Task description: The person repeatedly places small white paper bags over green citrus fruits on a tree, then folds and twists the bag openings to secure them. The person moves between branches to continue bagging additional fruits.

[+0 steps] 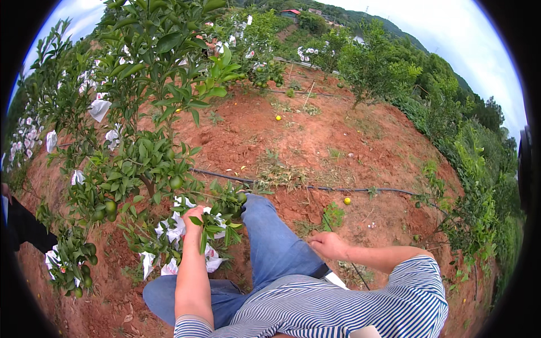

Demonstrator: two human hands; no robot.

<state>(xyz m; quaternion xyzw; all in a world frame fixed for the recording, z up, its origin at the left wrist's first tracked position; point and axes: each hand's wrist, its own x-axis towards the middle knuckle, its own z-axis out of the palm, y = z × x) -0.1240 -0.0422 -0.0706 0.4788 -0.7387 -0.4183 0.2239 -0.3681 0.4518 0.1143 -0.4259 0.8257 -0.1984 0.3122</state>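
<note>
My left hand reaches into a low branch of a citrus tree, among green leaves and white fruit bags. Its fingertips are partly hidden, so what they grip is unclear. Beside my bent knee, green citrus fruit hangs on the same branch. My right hand is held over my right thigh with its fingers curled; nothing is plainly visible in them. A thin dark cord passes by that wrist. Near my waist, a white item shows beside a dark band.
A black irrigation hose crosses the red soil. Yellow fruit lies on the ground. More green fruit hangs to the left. At the left edge, a person's dark-clothed leg shows. Shrubs line the right side.
</note>
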